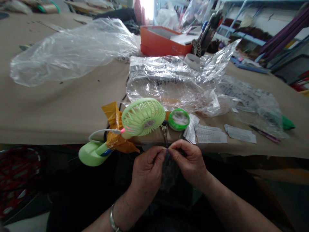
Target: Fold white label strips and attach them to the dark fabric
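Just in front of the table edge, my left hand [148,169] and my right hand [189,162] meet with thumbs and forefingers pinched. Between the fingertips shows a tiny pale sliver [166,149], too small to name. Right behind the fingertips a thin metal rod with a small fitting [164,131] sticks out at the table edge. A green round tub [179,119] with whitish contents stands beyond my right hand. Printed white paper slips [211,134] lie beside it. Something translucent hangs below my hands, dim and unclear.
A light green fan [143,117] stands at the table edge by my left hand, with brown tape [114,117] around it. Clear plastic bags [166,85] cover the middle of the table [60,112]. Farther back is an orange box [164,45]. A pen-like tool [265,134] lies right.
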Demonstrator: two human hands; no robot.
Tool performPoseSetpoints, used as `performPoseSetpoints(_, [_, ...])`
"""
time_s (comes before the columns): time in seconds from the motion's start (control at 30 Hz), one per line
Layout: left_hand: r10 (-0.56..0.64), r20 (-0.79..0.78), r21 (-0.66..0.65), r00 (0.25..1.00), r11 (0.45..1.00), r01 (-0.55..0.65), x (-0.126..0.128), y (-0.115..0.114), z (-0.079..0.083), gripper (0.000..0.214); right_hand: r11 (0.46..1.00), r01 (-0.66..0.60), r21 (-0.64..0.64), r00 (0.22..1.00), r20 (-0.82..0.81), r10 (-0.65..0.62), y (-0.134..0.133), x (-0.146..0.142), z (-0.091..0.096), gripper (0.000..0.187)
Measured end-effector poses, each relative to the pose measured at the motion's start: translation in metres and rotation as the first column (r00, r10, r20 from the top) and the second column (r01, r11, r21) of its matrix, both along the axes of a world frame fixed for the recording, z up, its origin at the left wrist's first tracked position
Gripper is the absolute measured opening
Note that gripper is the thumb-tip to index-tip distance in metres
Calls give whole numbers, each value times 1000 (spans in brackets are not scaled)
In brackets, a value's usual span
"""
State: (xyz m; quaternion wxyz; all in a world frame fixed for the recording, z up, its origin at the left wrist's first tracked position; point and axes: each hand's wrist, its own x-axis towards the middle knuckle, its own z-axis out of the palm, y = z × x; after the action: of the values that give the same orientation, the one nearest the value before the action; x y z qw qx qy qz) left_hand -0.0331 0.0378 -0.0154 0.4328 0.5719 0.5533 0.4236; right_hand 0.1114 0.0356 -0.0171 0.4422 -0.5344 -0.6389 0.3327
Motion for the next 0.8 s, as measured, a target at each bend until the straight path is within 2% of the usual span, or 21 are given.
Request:
performPoseSetpoints(0.2, [-22, 0, -15, 1000, 1000, 22, -1, 2, 1, 13, 999, 15, -47, 999, -50, -17, 1, -2, -2, 12])
performPoseSetpoints(0.33, [-45, 37, -50, 998, 998, 46, -3, -5, 5, 14, 998, -19, -60, 998, -53, 15, -11, 2, 0, 8])
performPoseSetpoints(0.4, [-50, 39, -72, 998, 996, 52, -5, -10, 3, 13, 999, -34, -30, 999, 5, 34, -21, 9, 2, 7])
performPoseSetpoints(0.5, [-59, 20, -126, 998, 990, 61, -8, -14, -9, 10, 991, -46, 124, 980, 195, 21, -30, 27, 6, 3])
performPoseSetpoints(0.57, [-69, 5, -164, 998, 984, 69, -9, -13, -21, 14, 957, -37, 287, 935, 347, -68, -29, 42, 7, 7])
performPoseSetpoints(0.63, [-68, -32, -176, 997, 982, 61, -9, -12, -34, 27, 904, -28, 427, 851, 484, -202, -23, 54, 6, 17])
performPoseSetpoints(0.73, [-85, -82, -164, 993, 984, 71, -7, -12, -50, 29, 861, -46, 507, 715, 618, -326, -12, 64, 1, 31])
performPoseSetpoints(0.8, [-125, -74, -165, 989, 980, 111, -5, -15, -55, 25, 850, -52, 524, 689, 635, -350, -7, 65, -4, 30])
